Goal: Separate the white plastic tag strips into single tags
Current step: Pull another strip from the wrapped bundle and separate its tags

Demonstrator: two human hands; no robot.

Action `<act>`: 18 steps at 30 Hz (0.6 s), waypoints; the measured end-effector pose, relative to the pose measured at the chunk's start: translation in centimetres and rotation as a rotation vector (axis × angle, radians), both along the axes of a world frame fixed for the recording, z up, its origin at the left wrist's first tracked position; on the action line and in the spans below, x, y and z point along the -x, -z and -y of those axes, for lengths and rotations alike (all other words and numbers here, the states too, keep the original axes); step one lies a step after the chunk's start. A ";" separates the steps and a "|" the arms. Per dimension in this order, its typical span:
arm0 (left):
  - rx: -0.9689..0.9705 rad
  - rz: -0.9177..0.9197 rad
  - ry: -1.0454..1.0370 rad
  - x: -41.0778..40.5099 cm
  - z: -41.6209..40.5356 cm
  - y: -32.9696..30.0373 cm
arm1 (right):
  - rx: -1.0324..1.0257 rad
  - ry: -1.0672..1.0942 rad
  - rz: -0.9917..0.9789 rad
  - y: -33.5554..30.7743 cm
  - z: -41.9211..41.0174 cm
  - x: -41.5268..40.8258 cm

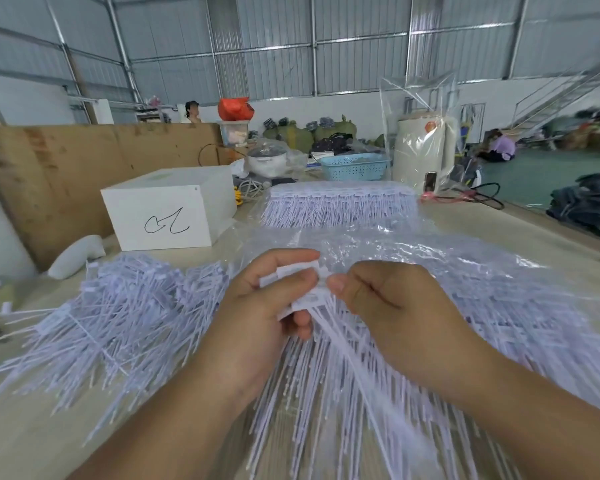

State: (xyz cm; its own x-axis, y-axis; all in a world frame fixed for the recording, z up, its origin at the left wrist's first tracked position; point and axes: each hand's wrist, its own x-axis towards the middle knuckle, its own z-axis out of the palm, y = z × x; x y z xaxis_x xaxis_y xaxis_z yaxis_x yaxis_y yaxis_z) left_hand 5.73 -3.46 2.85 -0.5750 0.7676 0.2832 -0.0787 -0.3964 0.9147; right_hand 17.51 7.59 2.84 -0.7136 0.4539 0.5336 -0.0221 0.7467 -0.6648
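Note:
My left hand (271, 299) grips a bunch of white plastic tag heads (300, 277) between thumb and curled fingers at the table's middle. My right hand (385, 299) pinches the right end of that same tag strip with thumb and forefinger, right against the left thumb. The strip's long thin tails (329, 382) fan down toward me under both wrists. A loose heap of single tags (125, 313) lies to the left. A neat stack of joined tag strips (340, 202) lies farther back on clear plastic.
A white box (163, 216) with a black scribble stands at the back left. Crinkled clear plastic sheet (430, 258) covers the table's right. A blue basket (355, 167), a wrapped cream kettle (421, 154) and a cardboard wall (49, 168) stand behind.

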 end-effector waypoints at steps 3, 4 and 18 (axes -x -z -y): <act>-0.048 0.110 -0.008 -0.7 -0.1 -0.3 | -0.048 0.066 -0.158 -0.2 1.5 0.4; -0.065 0.136 -0.013 -0.7 -0.1 -0.4 | -0.039 0.072 -0.205 -0.4 1.8 0.5; 0.160 -0.181 0.134 0.1 1.0 -0.5 | -0.065 -0.246 0.126 0.7 0.1 -0.5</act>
State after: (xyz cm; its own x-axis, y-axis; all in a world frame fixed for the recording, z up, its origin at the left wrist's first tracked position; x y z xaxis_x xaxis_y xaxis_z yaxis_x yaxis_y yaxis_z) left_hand 5.64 -4.48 3.39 -0.4162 0.8767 0.2413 0.0499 -0.2430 0.9687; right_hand 18.03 7.52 2.14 -0.8604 0.2267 0.4564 -0.1283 0.7704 -0.6245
